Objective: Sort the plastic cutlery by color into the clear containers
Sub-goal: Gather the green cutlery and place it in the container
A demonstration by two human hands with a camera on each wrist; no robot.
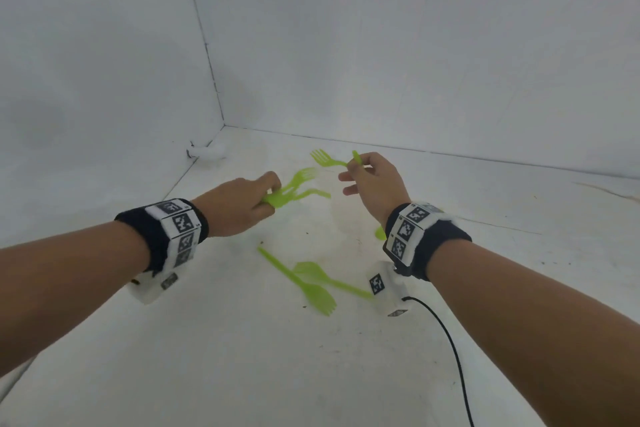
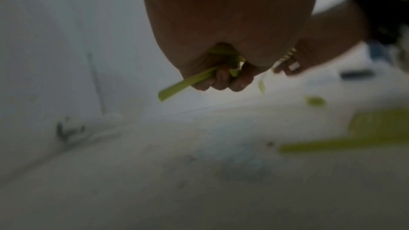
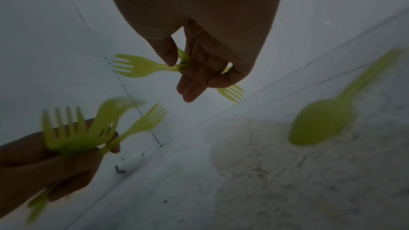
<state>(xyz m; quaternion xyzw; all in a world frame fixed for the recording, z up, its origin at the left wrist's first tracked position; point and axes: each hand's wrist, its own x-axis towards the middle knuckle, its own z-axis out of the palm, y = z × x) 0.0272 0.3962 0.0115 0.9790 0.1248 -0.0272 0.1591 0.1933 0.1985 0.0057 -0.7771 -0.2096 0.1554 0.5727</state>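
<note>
My left hand (image 1: 247,199) grips a bunch of several lime-green plastic forks (image 1: 298,184), their tines fanning to the right; the right wrist view shows the same bunch (image 3: 92,128) in that hand (image 3: 55,163). My right hand (image 1: 372,180) pinches green forks (image 1: 325,158) between thumb and fingers, one pointing left (image 3: 135,66), a second poking out behind the palm (image 3: 232,93). Two green forks (image 1: 311,279) lie crossed on the white table between my wrists. A green spoon (image 3: 323,125) lies to the right. No clear container is in view.
White walls close the table (image 1: 242,357) on the left and at the back, meeting in a corner (image 1: 223,125). A small white fitting (image 1: 206,151) sits by the left wall. A black cable (image 1: 450,340) runs from my right wrist camera towards the near edge.
</note>
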